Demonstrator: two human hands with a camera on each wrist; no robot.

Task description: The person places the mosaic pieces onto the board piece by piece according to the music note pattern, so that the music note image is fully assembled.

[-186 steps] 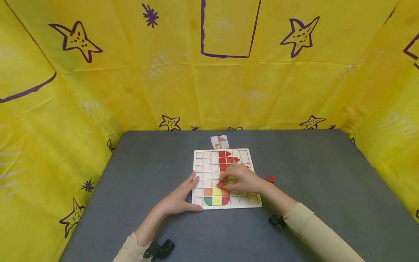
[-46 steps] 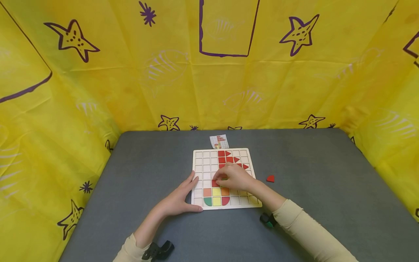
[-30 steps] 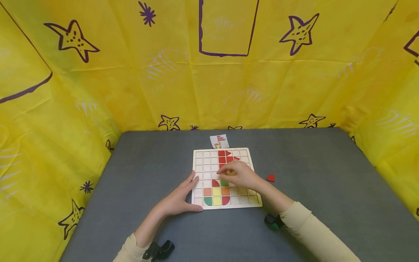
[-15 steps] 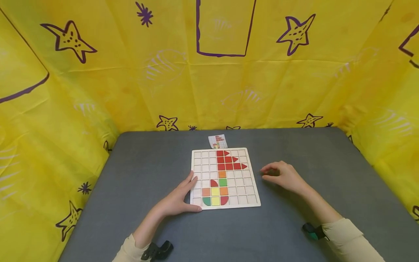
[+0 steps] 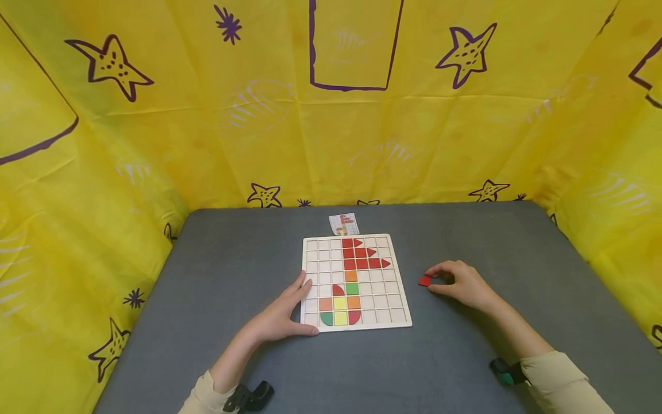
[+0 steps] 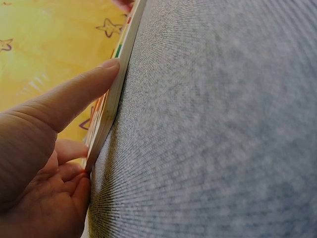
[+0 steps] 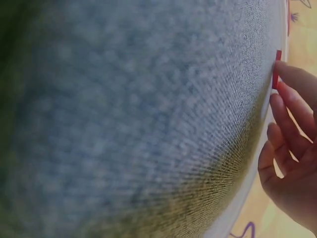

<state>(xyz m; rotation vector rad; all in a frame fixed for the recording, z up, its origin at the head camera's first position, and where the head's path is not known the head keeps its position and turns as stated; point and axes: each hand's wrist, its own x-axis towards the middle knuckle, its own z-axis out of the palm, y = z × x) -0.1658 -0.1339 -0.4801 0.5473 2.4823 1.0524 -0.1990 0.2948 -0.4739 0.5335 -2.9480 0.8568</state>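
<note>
My left hand (image 5: 279,313) steadies a square wooden grid board (image 5: 383,302). Its thumb lies along the near edge and its fingers touch the left edge; the left wrist view shows the thumb (image 6: 84,91) against the board's rim. To the right of the board, my right hand (image 5: 462,284) pinches a red quarter-circle piece (image 5: 424,280) by thumb and fingertip, low at the table. That piece shows edge-on as a red strip (image 7: 277,69) in the right wrist view. Coloured pieces sit in the grid: red squares (image 5: 360,263) and triangles, a red quarter-circle (image 5: 338,290), a green square (image 5: 351,288), and orange and yellow squares.
Behind the board's far edge lies a small printed pattern card (image 5: 343,223). The dark grey table (image 5: 248,247) has yellow patterned cloth (image 5: 320,144) hanging behind it and at both sides. Each wrist wears a black camera mount (image 5: 249,397).
My right hand let go of the red quarter-circle now in the grid left of the green square. It moved right, off the board, to the loose red piece. The left hand stayed put.
</note>
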